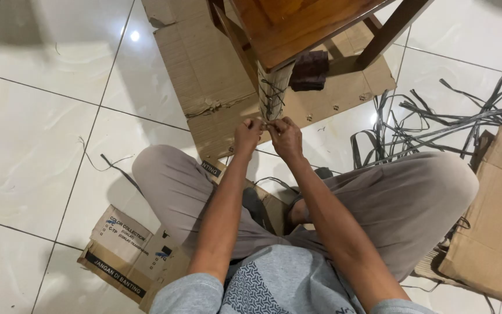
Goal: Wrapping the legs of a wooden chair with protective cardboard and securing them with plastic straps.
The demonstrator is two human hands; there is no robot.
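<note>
The wooden table (297, 26) stands straight ahead of the seated person, its wrapped leg (274, 90) running upright down to the cardboard sheet (204, 64), where the left hand (247, 135) and right hand (286, 136) meet, pinching dark strands (270, 99) at its foot.

Wrapped table leg (274, 93): pale covering around the lower part, criss-crossed with thin dark strips, standing upright on flattened cardboard (204, 64) on the floor, under the corner of a brown wooden table (297, 26). Thin dark strip (268, 123) pinched at the leg's foot between left hand (247, 135) and right hand (286, 137), both closed, fingertips nearly touching.
</note>
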